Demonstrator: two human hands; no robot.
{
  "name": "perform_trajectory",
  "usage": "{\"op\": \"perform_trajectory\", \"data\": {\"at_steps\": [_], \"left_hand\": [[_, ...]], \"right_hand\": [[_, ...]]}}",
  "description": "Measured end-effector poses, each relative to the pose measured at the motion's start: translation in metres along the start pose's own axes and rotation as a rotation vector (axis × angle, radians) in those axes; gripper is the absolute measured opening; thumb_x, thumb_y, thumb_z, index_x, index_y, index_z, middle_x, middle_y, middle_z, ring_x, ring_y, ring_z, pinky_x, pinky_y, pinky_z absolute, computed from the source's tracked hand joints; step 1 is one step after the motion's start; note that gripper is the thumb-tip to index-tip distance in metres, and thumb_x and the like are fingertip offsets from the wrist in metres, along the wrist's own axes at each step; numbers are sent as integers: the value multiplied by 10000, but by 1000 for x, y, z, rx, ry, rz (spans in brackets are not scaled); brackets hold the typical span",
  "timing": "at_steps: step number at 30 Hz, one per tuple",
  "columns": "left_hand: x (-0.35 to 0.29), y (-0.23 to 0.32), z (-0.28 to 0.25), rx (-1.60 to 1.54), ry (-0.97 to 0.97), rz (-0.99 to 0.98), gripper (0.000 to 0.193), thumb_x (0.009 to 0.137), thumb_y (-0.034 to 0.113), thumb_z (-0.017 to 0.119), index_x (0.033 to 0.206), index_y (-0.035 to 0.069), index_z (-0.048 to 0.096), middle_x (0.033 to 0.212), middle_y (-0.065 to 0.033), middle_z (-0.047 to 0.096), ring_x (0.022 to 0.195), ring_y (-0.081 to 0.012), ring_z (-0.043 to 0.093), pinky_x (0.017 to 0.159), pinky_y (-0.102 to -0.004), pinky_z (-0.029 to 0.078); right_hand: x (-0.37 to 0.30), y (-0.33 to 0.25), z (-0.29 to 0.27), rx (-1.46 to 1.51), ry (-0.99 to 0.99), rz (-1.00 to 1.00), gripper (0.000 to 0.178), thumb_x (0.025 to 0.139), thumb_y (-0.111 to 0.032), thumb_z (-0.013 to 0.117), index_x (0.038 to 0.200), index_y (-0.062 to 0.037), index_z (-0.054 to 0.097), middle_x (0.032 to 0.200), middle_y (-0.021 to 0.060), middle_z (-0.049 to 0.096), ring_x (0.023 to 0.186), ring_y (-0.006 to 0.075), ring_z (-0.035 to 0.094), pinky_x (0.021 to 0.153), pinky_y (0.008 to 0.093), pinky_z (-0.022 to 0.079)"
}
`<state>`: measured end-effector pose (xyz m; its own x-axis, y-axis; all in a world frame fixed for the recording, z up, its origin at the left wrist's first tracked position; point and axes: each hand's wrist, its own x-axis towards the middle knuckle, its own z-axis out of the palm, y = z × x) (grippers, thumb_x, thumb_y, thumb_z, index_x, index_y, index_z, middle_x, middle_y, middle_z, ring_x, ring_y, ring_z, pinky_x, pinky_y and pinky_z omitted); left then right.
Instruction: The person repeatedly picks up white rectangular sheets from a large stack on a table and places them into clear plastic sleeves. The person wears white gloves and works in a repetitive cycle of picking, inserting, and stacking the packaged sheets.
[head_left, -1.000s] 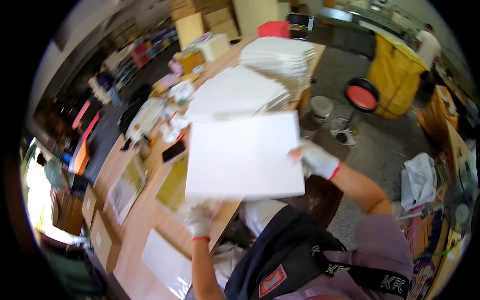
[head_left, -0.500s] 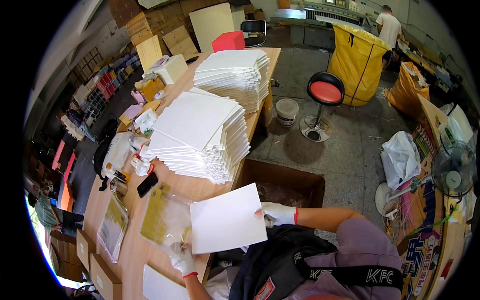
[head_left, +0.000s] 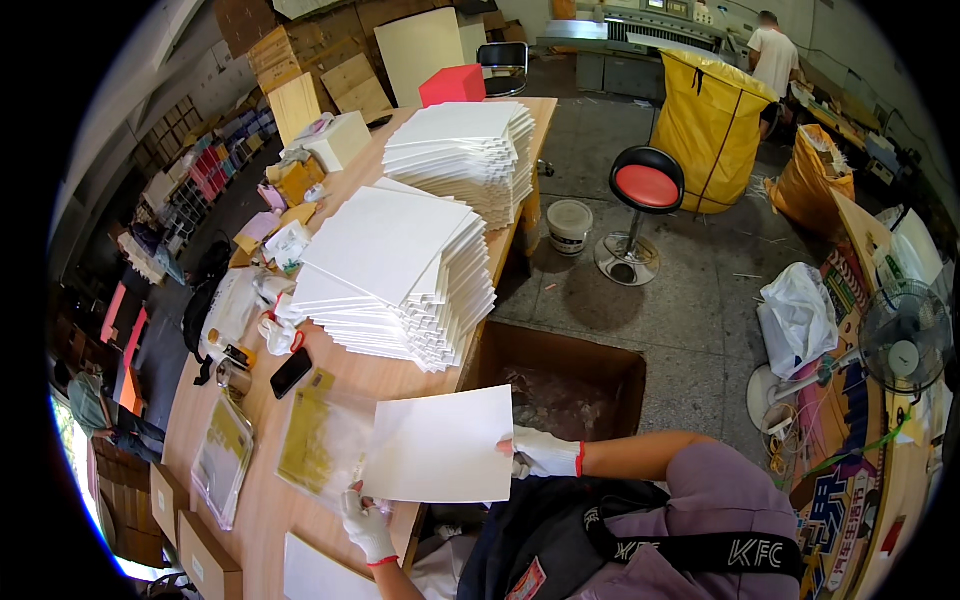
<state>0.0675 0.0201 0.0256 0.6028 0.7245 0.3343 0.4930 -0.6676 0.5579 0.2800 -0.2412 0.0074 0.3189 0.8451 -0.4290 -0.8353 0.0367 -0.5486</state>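
My right hand (head_left: 547, 454), in a white work glove with a red cuff, grips the right edge of a white sheet of board (head_left: 440, 450). The sheet is held nearly level over the table's near edge. Its left edge reaches over the right side of a clear plastic bag with a gold-coloured panel (head_left: 310, 440). At the bag's near right corner, my left hand (head_left: 367, 527), gloved the same way, pinches the film close to the sheet's lower left corner. Whether the sheet's edge lies inside the bag or on top, I cannot tell.
Two tall stacks of white boards (head_left: 375, 245) (head_left: 460, 140) stand on the wooden table. A phone (head_left: 291, 373), more gold-panelled bags (head_left: 222, 460) and another white sheet (head_left: 325, 572) lie around. An open carton (head_left: 570, 370) sits beside the table; a stool (head_left: 648, 185) stands beyond.
My right hand has moved left with the white sheet, which has turned slightly, and its left edge now overlaps the bag more. My left hand stays at the bag's corner.
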Motion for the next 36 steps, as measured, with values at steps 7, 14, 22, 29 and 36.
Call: {"op": "perform_trajectory", "data": {"at_steps": [7,14,22,29,36], "left_hand": [[-21,96,45,-934,778,-426,304,829,-25,532,1131,-5,513,1241,-184,502,934,-233,547,780,-317,485],[-50,56,117,-1804,214,-881,388,879,81,552,1247,28,441,1240,-128,502,1046,-234,533,894,-341,469],[-122,48,155,-2006,78,-1107,390,874,106,563,1246,35,466,1203,-115,529,1063,-237,538,894,-352,469],[-124,63,145,-1507,271,-1106,208,899,128,527,1094,62,557,1046,-54,606,955,-185,592,803,-310,498],[-141,43,72,-1422,93,-1071,279,896,280,575,1060,55,565,988,-70,618,853,-195,613,689,-344,523]], "right_hand": [[-14,10,11,-58,-52,-15,152,877,-190,548,957,-62,528,683,23,544,512,103,519,438,235,398],[-35,-2,28,-173,-61,47,262,891,-243,573,1032,-25,539,714,43,589,521,95,550,443,226,422],[13,64,17,-178,-35,224,300,906,-175,551,1163,-27,502,949,69,612,774,146,622,635,282,545],[83,90,45,160,-73,280,298,965,-188,374,1193,5,375,1096,193,514,885,325,611,842,418,523],[57,54,75,-1053,-386,93,269,911,-230,537,1129,-72,524,676,40,604,537,111,568,467,278,451]]}}
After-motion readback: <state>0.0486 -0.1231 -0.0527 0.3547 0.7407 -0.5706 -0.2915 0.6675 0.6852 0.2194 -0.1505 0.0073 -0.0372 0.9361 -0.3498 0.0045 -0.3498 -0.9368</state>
